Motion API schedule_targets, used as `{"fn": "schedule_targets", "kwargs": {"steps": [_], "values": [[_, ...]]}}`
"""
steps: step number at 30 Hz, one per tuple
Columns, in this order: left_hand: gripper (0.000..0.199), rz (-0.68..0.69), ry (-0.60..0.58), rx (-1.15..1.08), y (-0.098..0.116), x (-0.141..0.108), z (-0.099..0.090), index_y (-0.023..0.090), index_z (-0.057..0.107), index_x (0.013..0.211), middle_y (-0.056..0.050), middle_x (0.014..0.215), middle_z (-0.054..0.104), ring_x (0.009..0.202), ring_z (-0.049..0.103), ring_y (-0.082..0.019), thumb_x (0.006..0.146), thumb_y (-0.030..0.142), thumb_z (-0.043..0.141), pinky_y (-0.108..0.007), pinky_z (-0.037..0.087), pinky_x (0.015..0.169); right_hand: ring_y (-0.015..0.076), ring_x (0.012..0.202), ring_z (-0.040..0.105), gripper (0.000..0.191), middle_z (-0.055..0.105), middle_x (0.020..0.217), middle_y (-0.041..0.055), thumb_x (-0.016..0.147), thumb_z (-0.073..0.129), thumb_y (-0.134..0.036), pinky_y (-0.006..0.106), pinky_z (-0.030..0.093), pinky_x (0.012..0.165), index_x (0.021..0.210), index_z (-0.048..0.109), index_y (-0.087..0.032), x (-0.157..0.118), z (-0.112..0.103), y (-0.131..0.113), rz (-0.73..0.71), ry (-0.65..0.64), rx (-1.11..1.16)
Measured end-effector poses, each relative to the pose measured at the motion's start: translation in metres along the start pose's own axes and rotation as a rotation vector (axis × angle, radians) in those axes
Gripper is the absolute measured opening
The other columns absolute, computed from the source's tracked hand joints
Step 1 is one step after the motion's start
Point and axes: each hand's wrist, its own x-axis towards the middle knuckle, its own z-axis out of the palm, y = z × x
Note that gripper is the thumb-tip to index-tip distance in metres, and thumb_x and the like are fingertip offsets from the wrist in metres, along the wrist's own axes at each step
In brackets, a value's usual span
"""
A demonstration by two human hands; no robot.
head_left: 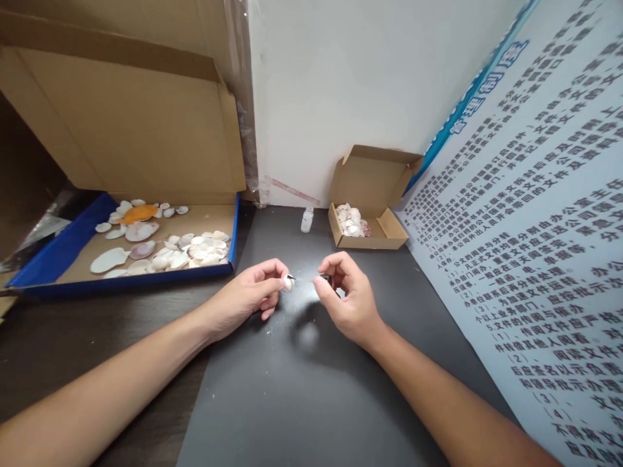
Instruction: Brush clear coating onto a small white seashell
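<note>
My left hand (260,288) pinches a small whitish seashell (289,283) between thumb and fingertips, above the dark mat. A dark tip shows at the shell's upper edge. Facing it, my right hand (348,295) is closed on a small black cap (325,279), mostly covered by the fingers. From the cap a thin, pale, blurred stem (305,279) runs left toward the shell, like an applicator brush. Whether its tip touches the shell I cannot tell. Beyond the hands stands a small clear bottle (306,220) with a pale label.
At left, a blue-edged cardboard box (233,237) lies open with many shells (195,251) and an orange piece (139,213). A smaller open carton (372,243) at back right contains shells (349,219). A printed panel (535,214) borders the right side; a white wall (341,78) stands behind.
</note>
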Motion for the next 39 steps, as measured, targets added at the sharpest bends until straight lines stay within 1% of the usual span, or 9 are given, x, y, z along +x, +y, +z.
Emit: {"fn": "schedule_targets", "kwargs": {"steps": [4, 7, 14, 20, 24, 29, 32, 35, 39], "values": [[0.022, 0.000, -0.011, 0.011, -0.0011, -0.0005, -0.0009, 0.019, 0.053, 0.082, 0.007, 0.065, 0.040, 0.049, 0.033, -0.005, 0.080, 0.033, 0.069, -0.017, 0.038, 0.043, 0.0095, 0.050, 0.037, 0.010, 0.044, 0.063, -0.0069, 0.083, 0.059, -0.023, 0.023, 0.032, 0.047, 0.088, 0.050, -0.022, 0.0008, -0.0003, 0.0001, 0.009, 0.015, 0.005], [0.023, 0.002, -0.032, 0.017, -0.0035, 0.0005, -0.0027, 0.019, 0.052, 0.083, 0.008, 0.063, 0.039, 0.049, 0.032, -0.005, 0.081, 0.034, 0.070, -0.017, 0.038, 0.043, 0.0096, 0.051, 0.038, 0.009, 0.044, 0.064, -0.0067, 0.085, 0.058, -0.024, 0.023, 0.033, 0.048, 0.089, 0.050, -0.022, 0.0005, -0.0011, -0.0002, -0.004, -0.012, 0.031], [0.023, -0.001, -0.073, 0.054, -0.0042, 0.0013, -0.0047, 0.019, 0.053, 0.084, 0.009, 0.057, 0.037, 0.049, 0.031, -0.006, 0.083, 0.035, 0.069, -0.017, 0.038, 0.045, 0.0100, 0.051, 0.037, 0.005, 0.040, 0.062, -0.0069, 0.086, 0.056, -0.023, 0.024, 0.032, 0.048, 0.086, 0.051, -0.022, -0.0007, -0.0023, 0.0005, -0.009, -0.040, 0.001], [0.024, -0.010, -0.074, 0.058, -0.0037, 0.0007, -0.0042, 0.019, 0.053, 0.084, 0.009, 0.055, 0.037, 0.049, 0.031, -0.007, 0.082, 0.036, 0.070, -0.017, 0.038, 0.045, 0.0099, 0.050, 0.035, 0.007, 0.039, 0.061, -0.0074, 0.083, 0.057, -0.022, 0.024, 0.032, 0.048, 0.086, 0.051, -0.022, -0.0003, -0.0023, 0.0001, -0.002, 0.003, -0.033], [0.023, -0.015, -0.071, 0.045, -0.0043, 0.0008, -0.0042, 0.020, 0.052, 0.083, 0.009, 0.054, 0.038, 0.049, 0.033, -0.007, 0.081, 0.035, 0.069, -0.018, 0.039, 0.046, 0.0100, 0.050, 0.037, 0.007, 0.039, 0.061, -0.0076, 0.085, 0.057, -0.023, 0.024, 0.032, 0.048, 0.088, 0.051, -0.022, -0.0003, -0.0020, 0.0004, -0.006, -0.043, 0.001], [0.021, -0.030, -0.044, 0.036, -0.0022, 0.0003, -0.0022, 0.019, 0.053, 0.081, 0.008, 0.056, 0.040, 0.050, 0.035, -0.007, 0.079, 0.033, 0.069, -0.018, 0.039, 0.046, 0.0098, 0.050, 0.037, 0.008, 0.041, 0.062, -0.0072, 0.085, 0.057, -0.025, 0.023, 0.032, 0.048, 0.087, 0.051, -0.022, 0.0008, -0.0024, 0.0009, 0.010, -0.012, 0.009], [0.019, -0.042, -0.025, 0.014, -0.0006, -0.0001, -0.0010, 0.018, 0.054, 0.081, 0.007, 0.059, 0.043, 0.050, 0.036, -0.007, 0.077, 0.030, 0.069, -0.019, 0.039, 0.046, 0.0099, 0.050, 0.037, 0.008, 0.040, 0.062, -0.0072, 0.084, 0.058, -0.024, 0.023, 0.032, 0.049, 0.087, 0.051, -0.022, 0.0011, -0.0027, 0.0004, 0.004, -0.034, 0.002], [0.019, -0.050, -0.015, 0.005, 0.0003, 0.0000, -0.0010, 0.018, 0.055, 0.082, 0.006, 0.060, 0.043, 0.050, 0.036, -0.007, 0.078, 0.031, 0.068, -0.019, 0.039, 0.046, 0.0097, 0.050, 0.034, 0.009, 0.038, 0.060, -0.0077, 0.081, 0.058, -0.022, 0.023, 0.031, 0.048, 0.086, 0.051, -0.022, 0.0009, -0.0031, 0.0000, 0.011, -0.015, -0.034], [0.020, -0.062, -0.014, -0.021, 0.0009, 0.0005, -0.0015, 0.017, 0.054, 0.081, 0.005, 0.062, 0.045, 0.049, 0.035, -0.006, 0.078, 0.032, 0.068, -0.019, 0.038, 0.045, 0.0101, 0.050, 0.036, 0.008, 0.039, 0.061, -0.0073, 0.082, 0.056, -0.022, 0.023, 0.032, 0.049, 0.088, 0.051, -0.022, 0.0006, -0.0036, 0.0000, -0.013, -0.040, 0.003]]}}
